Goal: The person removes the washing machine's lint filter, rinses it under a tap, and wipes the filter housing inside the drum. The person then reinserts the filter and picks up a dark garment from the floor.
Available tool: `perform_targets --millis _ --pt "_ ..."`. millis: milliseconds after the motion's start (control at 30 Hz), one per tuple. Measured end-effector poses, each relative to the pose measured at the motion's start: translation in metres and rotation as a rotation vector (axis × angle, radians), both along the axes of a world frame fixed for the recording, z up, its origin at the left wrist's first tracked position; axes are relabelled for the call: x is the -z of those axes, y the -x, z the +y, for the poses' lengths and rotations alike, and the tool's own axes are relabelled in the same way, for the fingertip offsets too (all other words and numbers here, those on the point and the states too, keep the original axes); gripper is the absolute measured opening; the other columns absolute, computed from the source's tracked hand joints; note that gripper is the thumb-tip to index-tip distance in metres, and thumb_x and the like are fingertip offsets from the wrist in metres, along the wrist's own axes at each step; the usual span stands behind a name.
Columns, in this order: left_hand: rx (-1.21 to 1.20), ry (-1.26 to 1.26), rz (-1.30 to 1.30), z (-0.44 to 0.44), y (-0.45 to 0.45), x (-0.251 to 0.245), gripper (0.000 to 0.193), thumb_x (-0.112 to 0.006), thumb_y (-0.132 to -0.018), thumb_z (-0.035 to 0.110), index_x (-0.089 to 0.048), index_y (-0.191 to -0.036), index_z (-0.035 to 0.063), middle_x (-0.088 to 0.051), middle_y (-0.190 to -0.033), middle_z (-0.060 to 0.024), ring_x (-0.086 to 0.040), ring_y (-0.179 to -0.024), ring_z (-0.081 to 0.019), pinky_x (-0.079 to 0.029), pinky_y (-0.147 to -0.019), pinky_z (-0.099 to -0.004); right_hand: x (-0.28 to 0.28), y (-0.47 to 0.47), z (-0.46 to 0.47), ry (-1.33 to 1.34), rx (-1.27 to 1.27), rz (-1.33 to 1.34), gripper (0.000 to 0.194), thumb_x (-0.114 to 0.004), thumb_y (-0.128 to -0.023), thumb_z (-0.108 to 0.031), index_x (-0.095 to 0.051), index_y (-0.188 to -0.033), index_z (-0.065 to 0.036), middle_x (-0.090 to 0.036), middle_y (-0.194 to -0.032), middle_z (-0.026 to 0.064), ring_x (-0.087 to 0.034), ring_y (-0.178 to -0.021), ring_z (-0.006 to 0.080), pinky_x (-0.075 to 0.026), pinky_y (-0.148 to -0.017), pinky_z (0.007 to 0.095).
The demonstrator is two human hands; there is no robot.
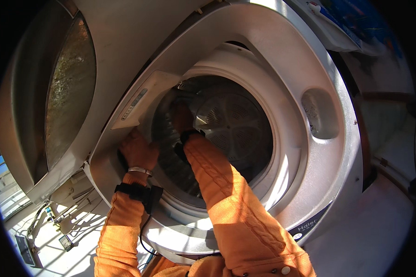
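Observation:
A top-loading Haier washing machine [319, 166] stands before me with its lid [118, 41] raised at the left. My left hand [138, 149], with a metal bracelet at the wrist and a black strapped device on the forearm, rests at the inner edge of the opening, just below a pale panel [152, 97]. Its fingertips are partly hidden, and I cannot tell whether it grips anything. My right hand [182, 117] reaches down into the shadowed metal drum [228, 145], near its left wall. The fingers are too dark to make out. A ribbed disc with holes [228, 126] lies at the drum's bottom.
Cables [78, 197] and a small dark box [66, 243] are at the lower left, beside a window. A blue and white plastic package [343, 27] lies at the upper right. A black cord [142, 235] hangs from the left forearm device.

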State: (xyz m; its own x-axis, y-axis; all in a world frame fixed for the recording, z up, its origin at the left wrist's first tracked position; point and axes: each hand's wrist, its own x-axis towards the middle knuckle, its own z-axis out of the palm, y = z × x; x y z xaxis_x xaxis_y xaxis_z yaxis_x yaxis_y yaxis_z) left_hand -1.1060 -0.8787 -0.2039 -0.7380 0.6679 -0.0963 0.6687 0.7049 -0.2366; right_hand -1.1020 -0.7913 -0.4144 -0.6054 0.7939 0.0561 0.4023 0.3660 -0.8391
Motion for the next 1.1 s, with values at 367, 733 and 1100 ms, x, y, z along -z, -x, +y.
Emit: perform_targets --millis 367,733,1100 --pt "0.009 -0.163 -0.098 0.004 0.001 -0.008 0.067 -0.071 -0.058 0.022 -0.052 -0.117 -0.0018 -0.061 -0.113 -0.0245 -0.057 -0.107 -0.0416 -0.04 -0.096 -0.0498 -0.001 0.008 0.006 -0.042 -0.015 -0.119 0.016 -0.057 -0.088 -0.021 -0.064 -0.092 -0.007 -0.066 -0.091 0.0145 -0.064 -0.082 0.0325 -0.052 -0.071 0.045" --pt "0.023 -0.093 0.024 0.005 -0.003 -0.005 0.072 -0.069 -0.061 0.026 -0.048 -0.123 -0.0032 -0.059 -0.113 -0.029 -0.056 -0.107 -0.0441 -0.043 -0.094 -0.0485 0.028 0.024 -0.001 0.062 0.207 -0.086 0.025 -0.057 -0.086 -0.029 -0.07 -0.079 -0.008 -0.067 -0.084 0.0166 -0.065 -0.08 0.0339 -0.052 -0.069 0.0473" --pt "-0.064 0.006 -0.012 0.009 -0.007 -0.006 0.077 -0.072 -0.06 0.029 -0.045 -0.125 -0.0023 -0.055 -0.118 -0.0288 -0.051 -0.111 -0.0446 -0.036 -0.1 -0.0524 0.055 -0.005 0.012 0.694 -0.067 0.407 0.017 -0.064 -0.087 -0.019 -0.069 -0.093 -0.003 -0.069 -0.087 0.0079 -0.065 -0.077 0.0175 -0.052 -0.07 0.0327"
